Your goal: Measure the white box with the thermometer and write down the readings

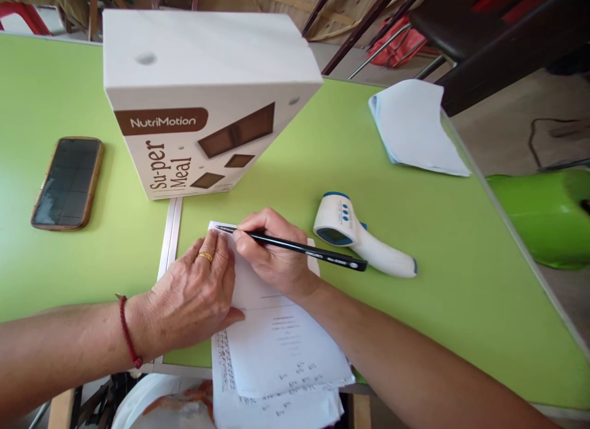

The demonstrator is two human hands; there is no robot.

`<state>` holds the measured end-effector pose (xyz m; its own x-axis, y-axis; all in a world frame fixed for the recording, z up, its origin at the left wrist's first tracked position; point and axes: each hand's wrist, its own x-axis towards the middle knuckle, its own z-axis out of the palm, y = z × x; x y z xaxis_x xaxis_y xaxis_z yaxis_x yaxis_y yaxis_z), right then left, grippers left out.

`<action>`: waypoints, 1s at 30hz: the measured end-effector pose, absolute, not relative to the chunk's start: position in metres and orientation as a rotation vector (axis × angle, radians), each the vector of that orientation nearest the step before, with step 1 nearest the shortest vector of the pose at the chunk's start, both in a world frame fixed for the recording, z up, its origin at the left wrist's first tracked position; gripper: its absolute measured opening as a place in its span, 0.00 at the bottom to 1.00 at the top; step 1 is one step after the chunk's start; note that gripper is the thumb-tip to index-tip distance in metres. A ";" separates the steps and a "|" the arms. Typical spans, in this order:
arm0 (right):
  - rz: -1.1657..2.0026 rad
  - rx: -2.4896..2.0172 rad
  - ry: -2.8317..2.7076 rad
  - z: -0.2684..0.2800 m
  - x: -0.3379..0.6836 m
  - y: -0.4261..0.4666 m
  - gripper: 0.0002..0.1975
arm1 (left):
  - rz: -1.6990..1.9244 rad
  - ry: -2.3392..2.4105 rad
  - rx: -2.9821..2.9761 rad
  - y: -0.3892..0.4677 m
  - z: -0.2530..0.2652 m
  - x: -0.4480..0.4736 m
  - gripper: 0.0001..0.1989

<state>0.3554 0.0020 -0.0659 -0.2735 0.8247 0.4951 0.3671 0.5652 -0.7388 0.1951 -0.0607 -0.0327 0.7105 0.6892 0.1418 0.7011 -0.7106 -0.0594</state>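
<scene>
Writing on papers beside a box

Just in front of the box (203,103), the right hand (271,254) grips a pen (295,246) over the papers (276,343); the left hand (193,300) presses them flat.

Soft, even daylight fills the scene, bright without harshness. The green worktop (415,232) shows no hard glare. Shadows are faint and short: the box (203,103) drops a pale one toward 5 o'clock, and the phone (67,182) has a thin dark edge on its 3 o'clock side. The phone's screen mirrors a dull grid of light. Focus is sharp at centre; print on the papers (281,349) is too small to read. Wide-lens stretch bends the forearms at 7 and 5 o'clock.
</scene>
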 end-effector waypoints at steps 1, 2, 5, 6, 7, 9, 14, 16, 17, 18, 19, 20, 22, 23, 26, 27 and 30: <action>0.618 -0.974 -1.869 -0.066 0.355 0.002 0.07 | -0.166 -1.147 -2.803 -0.061 -0.033 0.195 0.43; 0.618 -0.978 -1.872 -0.066 0.355 0.002 0.07 | -0.164 -1.152 -2.803 -0.061 -0.033 0.195 0.43; 0.624 -0.984 -1.882 -0.066 0.355 0.002 0.07 | -0.151 -1.156 -2.806 -0.061 -0.033 0.195 0.43; 0.628 -0.986 -1.885 -0.066 0.356 0.002 0.07 | -0.145 -1.155 -2.807 -0.061 -0.033 0.195 0.43; 0.631 -0.988 -1.887 -0.066 0.356 0.002 0.07 | -0.139 -1.154 -2.807 -0.061 -0.032 0.195 0.43; 0.633 -0.994 -1.888 -0.067 0.356 0.002 0.07 | -0.132 -1.150 -2.807 -0.061 -0.033 0.196 0.43; 0.628 -0.993 -1.893 -0.067 0.356 0.002 0.07 | -0.136 -1.146 -2.800 -0.061 -0.033 0.196 0.43; 0.626 -0.998 -1.895 -0.067 0.356 0.002 0.07 | -0.139 -1.141 -2.797 -0.062 -0.033 0.196 0.43; 0.624 -1.000 -1.895 -0.067 0.356 0.002 0.07 | -0.135 -1.140 -2.795 -0.062 -0.033 0.196 0.43; 0.622 -1.000 -1.893 -0.067 0.356 0.001 0.07 | -0.131 -1.138 -2.794 -0.062 -0.033 0.196 0.43; 0.620 -1.001 -1.892 -0.068 0.356 0.001 0.07 | -0.125 -1.136 -2.792 -0.062 -0.032 0.196 0.43; 0.619 -1.002 -1.890 -0.068 0.357 0.001 0.07 | -0.118 -1.136 -2.791 -0.061 -0.032 0.196 0.43; 0.622 -1.009 -1.887 -0.068 0.356 0.001 0.07 | -0.104 -1.136 -2.793 -0.061 -0.031 0.196 0.43; 0.626 -1.015 -1.886 -0.068 0.356 0.001 0.07 | -0.101 -1.137 -2.793 -0.061 -0.031 0.196 0.43; 0.635 -1.037 -1.876 -0.068 0.356 0.001 0.07 | -0.096 -1.139 -2.801 -0.062 -0.031 0.197 0.42; 0.635 -1.044 -1.875 -0.068 0.356 0.001 0.08 | -0.095 -1.139 -2.804 -0.062 -0.031 0.197 0.42; 0.625 -1.055 -1.875 -0.068 0.355 0.000 0.07 | -0.106 -1.136 -2.813 -0.063 -0.031 0.196 0.42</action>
<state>0.3554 0.0004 -0.0681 -0.2617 0.8575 0.4429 0.4202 0.5143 -0.7476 0.1961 -0.0626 -0.0306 0.7181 0.6881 0.1041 0.6955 -0.7149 -0.0723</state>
